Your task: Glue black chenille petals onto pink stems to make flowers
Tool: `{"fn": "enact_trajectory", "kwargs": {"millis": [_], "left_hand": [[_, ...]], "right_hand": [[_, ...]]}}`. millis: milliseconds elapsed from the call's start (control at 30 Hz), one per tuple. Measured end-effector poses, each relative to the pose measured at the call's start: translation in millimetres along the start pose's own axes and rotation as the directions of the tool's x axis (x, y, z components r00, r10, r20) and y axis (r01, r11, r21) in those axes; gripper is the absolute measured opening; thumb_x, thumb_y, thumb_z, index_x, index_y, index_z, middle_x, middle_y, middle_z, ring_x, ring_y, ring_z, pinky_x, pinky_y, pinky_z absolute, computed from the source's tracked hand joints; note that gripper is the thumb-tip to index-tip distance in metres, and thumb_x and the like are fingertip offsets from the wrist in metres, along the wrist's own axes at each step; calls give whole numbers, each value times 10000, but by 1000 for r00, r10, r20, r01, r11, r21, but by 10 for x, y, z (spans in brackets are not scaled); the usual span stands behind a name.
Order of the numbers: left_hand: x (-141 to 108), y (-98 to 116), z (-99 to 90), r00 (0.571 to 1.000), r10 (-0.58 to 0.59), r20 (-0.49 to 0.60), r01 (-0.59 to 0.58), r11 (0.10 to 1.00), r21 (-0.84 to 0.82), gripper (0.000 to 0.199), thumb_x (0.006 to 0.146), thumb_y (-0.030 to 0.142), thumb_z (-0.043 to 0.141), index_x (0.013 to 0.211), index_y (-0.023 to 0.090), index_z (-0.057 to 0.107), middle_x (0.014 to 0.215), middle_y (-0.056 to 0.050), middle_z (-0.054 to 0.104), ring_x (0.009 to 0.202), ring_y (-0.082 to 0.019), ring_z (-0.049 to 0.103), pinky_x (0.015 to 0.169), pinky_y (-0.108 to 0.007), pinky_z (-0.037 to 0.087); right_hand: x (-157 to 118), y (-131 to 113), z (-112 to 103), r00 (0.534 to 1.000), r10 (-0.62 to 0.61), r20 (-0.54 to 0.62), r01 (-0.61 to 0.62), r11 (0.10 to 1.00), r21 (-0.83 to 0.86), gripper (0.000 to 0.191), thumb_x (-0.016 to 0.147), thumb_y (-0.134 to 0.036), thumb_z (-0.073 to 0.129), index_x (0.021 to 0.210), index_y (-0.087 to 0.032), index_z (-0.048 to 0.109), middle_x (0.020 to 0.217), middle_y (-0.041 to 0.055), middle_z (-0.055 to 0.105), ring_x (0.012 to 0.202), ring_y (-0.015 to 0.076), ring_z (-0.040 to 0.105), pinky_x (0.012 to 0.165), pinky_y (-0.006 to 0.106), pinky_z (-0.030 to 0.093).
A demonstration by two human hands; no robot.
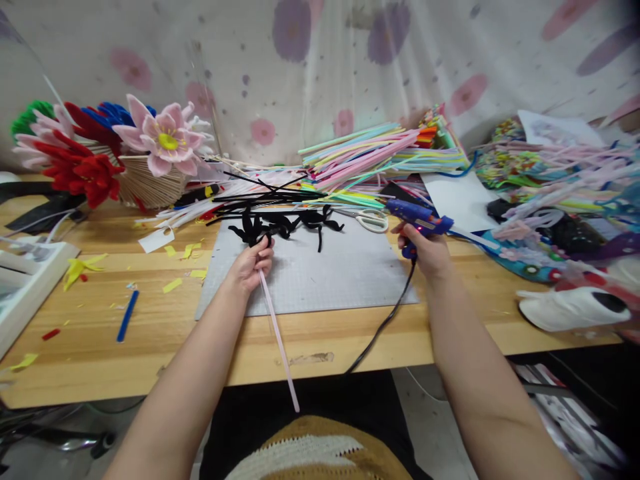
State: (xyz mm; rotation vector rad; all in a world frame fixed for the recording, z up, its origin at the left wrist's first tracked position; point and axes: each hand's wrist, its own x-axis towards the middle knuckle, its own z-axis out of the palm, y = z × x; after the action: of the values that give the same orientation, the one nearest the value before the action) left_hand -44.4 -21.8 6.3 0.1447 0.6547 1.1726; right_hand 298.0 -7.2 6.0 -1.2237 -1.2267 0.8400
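Note:
My left hand [253, 264] is closed round a pale pink stem [279, 337], whose lower end slants down past the table's front edge. Black fuzzy petals [249, 227] stand at the top of that hand; whether they are joined to the stem is hidden by my fingers. More black fuzzy pieces [320, 219] lie just right of it on the grey cutting mat [330, 280]. In my right hand [425, 250] is a blue glue gun [415, 213], its nozzle pointing left. A clear glue stick [475, 237] sticks out of its back, and a black cord hangs from the handle.
White-handled scissors [374, 221] lie at the mat's back edge. Behind are bundles of coloured pipe cleaners [365, 157]. Fuzzy flowers [163, 137] stand at the back left, near yellow scraps [80, 270] and a blue strip [128, 316]. A white spool [573, 309] lies at right.

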Motion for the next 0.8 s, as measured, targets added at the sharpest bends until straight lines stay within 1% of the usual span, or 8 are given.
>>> {"fn": "enact_trajectory", "kwargs": {"millis": [133,233,333,400,500,667,733,800], "left_hand": [[-8,-1,-5,1000,0,12,0,1000,-26,161,886,115,384,765,98,489,664,2,523,371,27,372,251,-68,176],[-9,-6,-9,1000,-1,5,1,1000,-24,135,872,108,415,760,105,490,674,1,524,377,25,375,251,-66,175],[-10,-10,-9,1000,-2,0,2,1000,-9,115,859,100,439,756,107,491,682,-1,524,383,23,378,250,-65,174],[-11,-14,-8,1000,-2,2,2,1000,5,114,856,93,439,757,106,494,682,-2,523,383,22,377,249,-64,174],[-11,-24,-7,1000,-8,-2,8,999,32,125,859,84,423,761,101,500,666,-1,513,381,21,376,248,-61,173],[-5,-46,-2,1000,-16,-9,16,997,77,139,860,77,412,759,98,506,660,-2,516,377,19,373,245,-61,173],[-8,-48,0,1000,-9,-15,10,998,68,144,864,81,407,760,97,507,660,-3,520,376,19,371,244,-64,173],[-14,-45,-2,1000,-7,-11,8,999,34,137,865,93,414,764,98,506,652,2,515,377,18,370,245,-65,173]], "right_hand": [[-54,128,-292,983,46,-176,-62,994,-86,299,633,-463,656,687,-174,603,527,-14,519,426,74,427,387,211,342],[-96,240,-411,928,143,-344,-231,945,-231,343,619,-488,646,680,-153,608,492,-9,508,392,86,395,375,240,321],[-101,320,-427,880,227,-418,-373,874,-311,398,622,-511,624,726,-126,632,491,16,534,397,113,424,390,270,337],[-83,345,-396,884,234,-405,-388,851,-355,415,631,-508,616,764,-115,645,541,51,581,443,143,485,430,290,379],[-49,354,-342,903,182,-389,-363,807,-466,418,642,-502,612,787,-111,654,625,99,633,587,204,579,530,319,437],[-41,317,-357,937,113,-330,-316,678,-664,499,614,-562,614,869,-134,636,730,106,649,725,243,610,628,352,452],[-74,266,-396,958,101,-268,-273,600,-752,516,568,-579,643,845,-143,621,751,108,638,732,250,606,641,370,449],[-131,191,-437,971,50,-233,-228,482,-846,492,517,-571,684,759,-150,600,756,127,621,763,274,595,654,391,441]]}}
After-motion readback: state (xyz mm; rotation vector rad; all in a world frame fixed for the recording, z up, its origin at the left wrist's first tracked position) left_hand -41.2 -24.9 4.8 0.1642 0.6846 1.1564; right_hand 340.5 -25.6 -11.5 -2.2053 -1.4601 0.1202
